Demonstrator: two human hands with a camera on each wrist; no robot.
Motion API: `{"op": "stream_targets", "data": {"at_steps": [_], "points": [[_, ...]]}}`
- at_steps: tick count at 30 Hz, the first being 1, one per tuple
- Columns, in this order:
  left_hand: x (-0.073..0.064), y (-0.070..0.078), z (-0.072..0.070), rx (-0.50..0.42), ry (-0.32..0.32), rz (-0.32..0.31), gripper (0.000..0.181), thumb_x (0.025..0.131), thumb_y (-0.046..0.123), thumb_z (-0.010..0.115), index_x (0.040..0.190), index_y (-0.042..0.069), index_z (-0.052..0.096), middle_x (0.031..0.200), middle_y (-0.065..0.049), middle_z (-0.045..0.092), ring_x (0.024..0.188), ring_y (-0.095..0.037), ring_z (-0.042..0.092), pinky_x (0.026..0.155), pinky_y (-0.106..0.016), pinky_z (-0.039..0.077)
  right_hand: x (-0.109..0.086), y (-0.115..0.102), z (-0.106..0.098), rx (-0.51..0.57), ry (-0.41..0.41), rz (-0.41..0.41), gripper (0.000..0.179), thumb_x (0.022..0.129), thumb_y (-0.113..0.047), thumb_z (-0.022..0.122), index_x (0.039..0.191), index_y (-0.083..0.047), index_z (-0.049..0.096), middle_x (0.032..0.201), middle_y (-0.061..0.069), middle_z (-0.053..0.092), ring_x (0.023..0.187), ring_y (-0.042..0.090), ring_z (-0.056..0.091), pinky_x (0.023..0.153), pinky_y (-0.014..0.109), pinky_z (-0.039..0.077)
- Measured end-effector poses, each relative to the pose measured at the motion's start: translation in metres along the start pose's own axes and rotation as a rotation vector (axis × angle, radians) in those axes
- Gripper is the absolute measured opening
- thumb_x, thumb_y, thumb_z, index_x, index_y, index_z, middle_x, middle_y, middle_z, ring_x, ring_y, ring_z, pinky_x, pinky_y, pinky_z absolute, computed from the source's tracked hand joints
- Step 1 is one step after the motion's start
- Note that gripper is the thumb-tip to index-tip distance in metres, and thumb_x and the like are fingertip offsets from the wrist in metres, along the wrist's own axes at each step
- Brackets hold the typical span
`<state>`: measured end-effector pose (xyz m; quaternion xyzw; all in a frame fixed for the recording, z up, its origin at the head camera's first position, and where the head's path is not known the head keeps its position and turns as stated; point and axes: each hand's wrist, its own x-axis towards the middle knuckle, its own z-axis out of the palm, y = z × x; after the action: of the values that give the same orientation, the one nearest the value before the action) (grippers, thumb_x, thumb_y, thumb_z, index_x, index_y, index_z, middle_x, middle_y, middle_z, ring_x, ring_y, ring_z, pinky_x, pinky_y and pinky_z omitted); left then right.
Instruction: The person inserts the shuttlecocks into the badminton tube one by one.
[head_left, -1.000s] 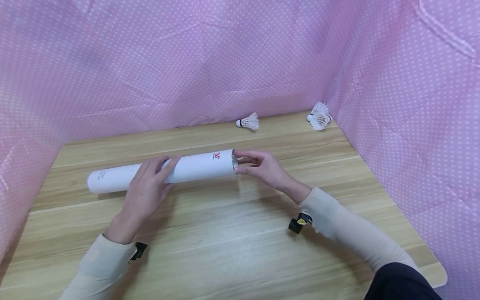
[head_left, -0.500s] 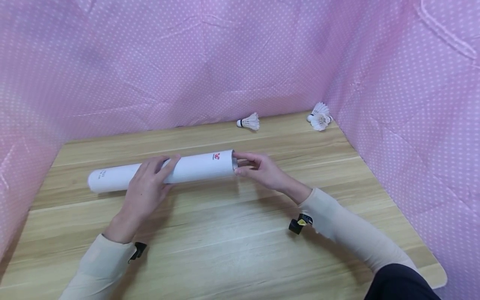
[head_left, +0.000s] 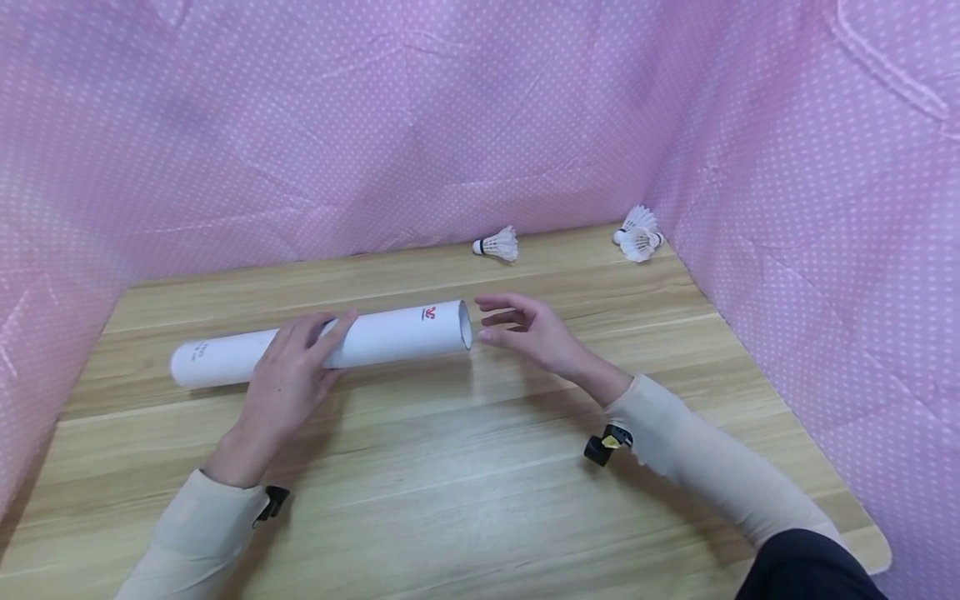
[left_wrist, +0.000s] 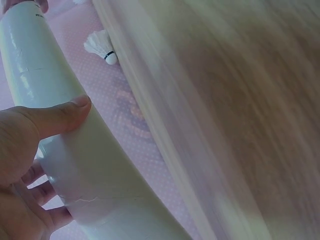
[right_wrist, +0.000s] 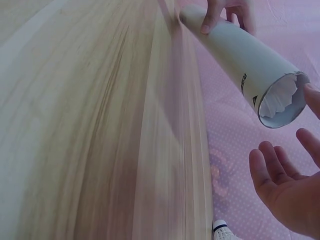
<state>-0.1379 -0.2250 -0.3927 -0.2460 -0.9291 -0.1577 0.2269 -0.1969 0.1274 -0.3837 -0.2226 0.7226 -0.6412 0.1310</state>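
Observation:
A long white shuttlecock tube (head_left: 397,333) with a red logo near its right end lies across the view. My left hand (head_left: 288,371) grips it around the middle, thumb on the near side in the left wrist view. Its open mouth points right, toward my right hand (head_left: 543,337). That hand stands just off the rim, fingers loosely bent and spread, with nothing between them. In the right wrist view, white feathers of a shuttlecock (right_wrist: 280,97) show just inside the tube's mouth; its head is hidden.
One shuttlecock (head_left: 498,245) lies on its side at the table's back edge. Two more shuttlecocks (head_left: 639,235) lie together in the back right corner. Pink dotted cloth (head_left: 375,125) hangs behind and on both sides of the wooden table (head_left: 465,483).
My right hand's fingers were at the tube's mouth and have drawn back to the right, leaving the rim in view. The left hand and tube have barely shifted.

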Motion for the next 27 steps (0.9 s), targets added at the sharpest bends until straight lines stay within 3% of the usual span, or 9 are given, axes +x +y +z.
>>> {"op": "stream_targets", "data": {"at_steps": [8,12,19,27], "points": [[0.000,0.000,-0.001,0.001,-0.003,-0.007,0.093,0.063,-0.009,0.091,0.145,0.014,0.054,0.131,-0.024,0.054,0.118,-0.045,0.051,0.100,-0.059,0.044,0.008,0.003,0.001,-0.025,0.002,0.007,0.055,0.089,-0.008,0.077,0.140,-0.003,0.055,0.141,0.010,0.057,0.125,0.031,0.057,0.098,0.037,0.053],[-0.001,-0.001,-0.002,0.011,-0.009,-0.015,0.093,0.063,-0.008,0.091,0.145,0.014,0.054,0.131,-0.024,0.054,0.118,-0.046,0.051,0.100,-0.060,0.044,0.016,0.007,-0.006,-0.041,0.028,0.016,0.055,0.089,-0.006,0.077,0.140,-0.003,0.055,0.139,0.010,0.059,0.126,0.039,0.054,0.100,0.040,0.052],[-0.003,-0.004,-0.001,0.015,-0.014,-0.018,0.094,0.063,-0.008,0.091,0.146,0.015,0.053,0.131,-0.024,0.054,0.119,-0.045,0.050,0.100,-0.060,0.044,0.038,0.024,-0.037,-0.058,0.104,0.049,0.054,0.089,-0.003,0.075,0.139,-0.001,0.055,0.137,0.017,0.057,0.128,0.046,0.050,0.099,0.042,0.052],[-0.001,-0.003,-0.001,0.011,-0.024,-0.028,0.089,0.064,-0.006,0.091,0.144,0.014,0.055,0.131,-0.024,0.055,0.117,-0.045,0.051,0.098,-0.060,0.045,0.063,0.042,-0.077,-0.132,0.184,0.130,0.058,0.090,-0.008,0.075,0.141,0.002,0.051,0.141,0.027,0.049,0.128,0.044,0.050,0.096,0.052,0.052]]}}
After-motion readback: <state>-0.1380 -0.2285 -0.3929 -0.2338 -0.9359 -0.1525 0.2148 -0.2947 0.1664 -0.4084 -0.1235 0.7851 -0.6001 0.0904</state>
